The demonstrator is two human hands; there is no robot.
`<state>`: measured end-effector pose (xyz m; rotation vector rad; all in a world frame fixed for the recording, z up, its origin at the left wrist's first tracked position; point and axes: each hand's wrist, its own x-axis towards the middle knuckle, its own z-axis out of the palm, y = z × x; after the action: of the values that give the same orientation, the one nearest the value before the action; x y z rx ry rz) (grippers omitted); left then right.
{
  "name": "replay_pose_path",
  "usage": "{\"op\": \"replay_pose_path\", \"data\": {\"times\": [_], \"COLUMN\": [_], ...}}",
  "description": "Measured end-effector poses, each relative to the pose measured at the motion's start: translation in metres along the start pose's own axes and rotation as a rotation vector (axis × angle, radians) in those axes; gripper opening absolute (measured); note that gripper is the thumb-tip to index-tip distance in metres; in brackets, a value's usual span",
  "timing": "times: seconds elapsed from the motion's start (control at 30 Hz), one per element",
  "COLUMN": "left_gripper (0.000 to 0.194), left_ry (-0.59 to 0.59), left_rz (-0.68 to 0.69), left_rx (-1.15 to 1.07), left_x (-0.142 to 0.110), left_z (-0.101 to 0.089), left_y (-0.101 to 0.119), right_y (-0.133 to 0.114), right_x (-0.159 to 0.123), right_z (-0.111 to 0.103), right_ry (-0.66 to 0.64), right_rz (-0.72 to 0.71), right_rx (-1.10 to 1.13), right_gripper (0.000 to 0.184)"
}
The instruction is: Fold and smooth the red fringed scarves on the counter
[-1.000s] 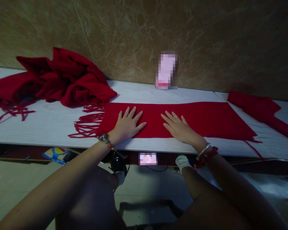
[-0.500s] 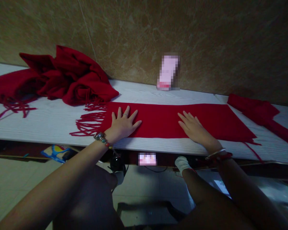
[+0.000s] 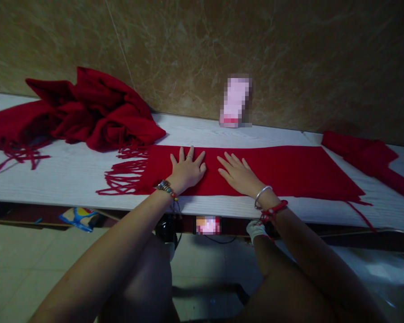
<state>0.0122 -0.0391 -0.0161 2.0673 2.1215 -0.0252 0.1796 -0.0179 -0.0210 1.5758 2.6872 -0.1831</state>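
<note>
A red scarf [image 3: 289, 169] lies flat along the white table [image 3: 70, 175], its fringe [image 3: 124, 172] at the left end. My left hand [image 3: 187, 168] rests flat on the scarf just right of the fringe, fingers spread, a ring on one finger and a beaded bracelet at the wrist. My right hand [image 3: 238, 174] lies flat on the scarf close beside it, fingers stretched out, with a silver bangle and a red cord at the wrist. Neither hand holds anything.
A heap of crumpled red scarves [image 3: 87, 110] sits at the back left against the marbled wall. Another folded red scarf [image 3: 366, 157] lies at the right. A pink box [image 3: 234, 102] leans on the wall. My knees are under the table edge.
My right hand has slid left along the scarf, back toward my left hand. My left hand has shifted slightly to the right.
</note>
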Motion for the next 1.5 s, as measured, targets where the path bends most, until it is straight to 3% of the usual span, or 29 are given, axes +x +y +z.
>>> {"op": "replay_pose_path", "data": {"times": [0.33, 0.5, 0.67, 0.93, 1.07, 1.17, 1.5], "left_gripper": [0.060, 0.061, 0.060, 0.061, 0.062, 0.061, 0.061], "left_ry": [0.099, 0.131, 0.154, 0.162, 0.164, 0.166, 0.157], "left_rz": [-0.150, -0.184, -0.174, -0.194, -0.199, -0.202, -0.197], "left_rx": [0.020, 0.031, 0.038, 0.056, 0.052, 0.047, 0.052], "left_x": [0.000, -0.007, -0.008, -0.008, -0.009, -0.008, -0.009], "left_z": [0.000, -0.002, 0.000, 0.002, 0.002, 0.001, 0.000], "left_y": [-0.044, -0.053, -0.054, -0.054, -0.054, -0.055, -0.054], "right_y": [0.054, 0.062, 0.036, -0.051, -0.062, -0.046, 0.049], "right_x": [-0.004, -0.004, -0.002, 0.022, 0.035, 0.042, 0.037], "right_z": [0.008, 0.008, -0.003, -0.012, -0.006, -0.002, -0.001], "right_ry": [0.088, 0.110, 0.083, 0.085, 0.025, -0.020, -0.012], "right_rz": [0.173, 0.213, 0.183, -0.220, -0.192, -0.115, 0.205], "right_rx": [0.034, 0.026, 0.019, -0.050, -0.028, -0.006, -0.018], "right_gripper": [0.058, 0.058, 0.056, 0.057, 0.058, 0.056, 0.060]}}
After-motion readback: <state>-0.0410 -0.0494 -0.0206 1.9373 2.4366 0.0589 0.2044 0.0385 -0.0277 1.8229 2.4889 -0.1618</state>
